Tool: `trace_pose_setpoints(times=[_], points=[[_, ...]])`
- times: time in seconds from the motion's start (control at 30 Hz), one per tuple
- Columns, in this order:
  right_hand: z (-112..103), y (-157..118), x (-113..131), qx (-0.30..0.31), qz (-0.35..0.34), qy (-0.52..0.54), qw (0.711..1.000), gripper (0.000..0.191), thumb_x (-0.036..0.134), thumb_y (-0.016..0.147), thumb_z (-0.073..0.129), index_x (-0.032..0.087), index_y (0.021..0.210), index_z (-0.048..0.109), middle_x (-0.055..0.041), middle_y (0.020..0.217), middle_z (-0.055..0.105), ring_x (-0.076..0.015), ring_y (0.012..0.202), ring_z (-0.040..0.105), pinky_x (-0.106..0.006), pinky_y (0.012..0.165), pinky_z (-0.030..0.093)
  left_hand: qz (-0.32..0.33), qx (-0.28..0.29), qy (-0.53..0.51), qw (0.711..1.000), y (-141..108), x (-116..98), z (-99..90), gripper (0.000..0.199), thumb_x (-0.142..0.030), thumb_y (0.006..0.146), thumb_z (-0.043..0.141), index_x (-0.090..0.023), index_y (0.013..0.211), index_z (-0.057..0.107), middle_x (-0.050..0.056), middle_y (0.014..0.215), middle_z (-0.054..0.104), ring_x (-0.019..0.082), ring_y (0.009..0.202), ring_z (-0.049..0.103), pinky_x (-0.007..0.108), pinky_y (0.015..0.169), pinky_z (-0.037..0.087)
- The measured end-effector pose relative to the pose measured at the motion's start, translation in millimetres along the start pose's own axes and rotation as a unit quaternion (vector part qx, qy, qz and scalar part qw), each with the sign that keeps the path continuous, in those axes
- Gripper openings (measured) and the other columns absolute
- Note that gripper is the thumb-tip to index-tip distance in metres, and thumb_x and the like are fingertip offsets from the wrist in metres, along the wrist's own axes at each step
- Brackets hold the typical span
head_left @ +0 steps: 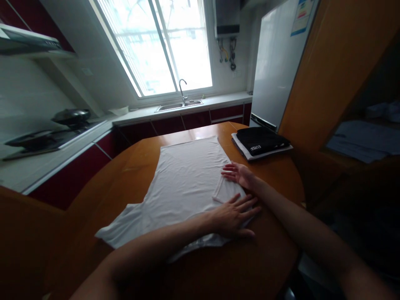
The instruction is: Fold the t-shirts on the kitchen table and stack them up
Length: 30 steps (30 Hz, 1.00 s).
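Observation:
A white T-shirt (187,175) lies spread on the wooden table, its hem toward the window and its neck end toward me. One sleeve sticks out at the left; the right sleeve is turned inward over the body. My left hand (233,216) rests palm down, fingers spread, on the shirt's right shoulder area, its fingertips reaching past the cloth's edge. Just beyond it, my right hand (240,174) lies at the shirt's right side with the palm partly turned up and the fingers stretched over the folded sleeve. Neither hand grips the cloth visibly.
Folded clothes, a black one (262,139) on top, lie at the far right of the round wooden table (125,171). Beyond are a counter with a sink (175,106), a stove with pans (71,118) at left, and a fridge (278,62) at right.

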State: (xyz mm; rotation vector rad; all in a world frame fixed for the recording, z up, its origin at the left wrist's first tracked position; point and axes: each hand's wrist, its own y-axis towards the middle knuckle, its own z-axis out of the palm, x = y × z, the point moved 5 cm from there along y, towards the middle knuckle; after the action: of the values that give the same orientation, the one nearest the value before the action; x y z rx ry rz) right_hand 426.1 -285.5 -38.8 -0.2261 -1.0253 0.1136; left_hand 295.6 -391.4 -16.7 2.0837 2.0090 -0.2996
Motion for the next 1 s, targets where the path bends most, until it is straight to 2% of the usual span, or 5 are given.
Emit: trace_pose_setpoints(times=[0.13,0.27,0.53,0.8,1.0], points=[[-8,0,18,-0.067,-0.176,-0.113,0.976,0.021,0.031,0.093,0.048,0.019,0.095,0.065,-0.0105,0.105,0.073,-0.0218,0.099,0.069,-0.038,0.091,0.056,0.006,-0.005,-0.045,0.999,-7,-17,-9.0,0.079,-0.057,0.100,0.045,-0.017,0.162,0.019,0.015,0.166,0.016,0.032,0.154,0.014,0.055,0.124,0.013],[8,-14,21,-0.077,-0.301,-0.431,0.847,0.033,0.029,0.092,0.046,0.017,0.111,0.069,-0.0132,0.123,0.069,-0.0237,0.119,0.061,-0.039,0.107,0.045,0.027,0.001,-0.103,0.994,-27,-39,-36.4,0.069,-0.049,0.101,0.047,-0.020,0.160,0.027,0.011,0.166,0.022,0.028,0.153,0.020,0.044,0.126,0.018],[37,-28,-36,-0.025,-0.185,-0.702,0.687,0.069,0.048,0.099,0.046,0.009,0.154,0.036,-0.0201,0.164,0.022,-0.0299,0.154,0.013,-0.052,0.123,0.001,-0.231,-0.155,-0.127,0.952,-139,18,-96.3,0.040,-0.042,0.104,0.043,-0.029,0.138,0.060,0.004,0.141,0.061,0.019,0.130,0.058,0.034,0.112,0.044],[33,-32,-31,-0.082,-0.168,-0.768,0.612,0.069,0.049,0.104,0.026,0.005,0.158,0.026,-0.0152,0.166,0.018,-0.0258,0.154,0.012,-0.052,0.124,0.007,-0.440,-0.347,0.001,0.828,-306,86,-87.7,0.067,-0.074,0.091,0.043,-0.019,0.119,0.070,0.013,0.124,0.071,0.030,0.115,0.066,0.043,0.104,0.050],[45,-41,-31,-0.094,-0.215,-0.790,0.566,0.060,0.039,0.104,0.030,0.007,0.155,0.033,-0.0166,0.164,0.026,-0.0288,0.153,0.017,-0.057,0.122,0.011,-0.441,-0.410,0.036,0.798,-334,96,-88.1,0.057,-0.067,0.092,0.050,-0.019,0.115,0.071,0.012,0.120,0.070,0.028,0.113,0.065,0.043,0.103,0.049]])
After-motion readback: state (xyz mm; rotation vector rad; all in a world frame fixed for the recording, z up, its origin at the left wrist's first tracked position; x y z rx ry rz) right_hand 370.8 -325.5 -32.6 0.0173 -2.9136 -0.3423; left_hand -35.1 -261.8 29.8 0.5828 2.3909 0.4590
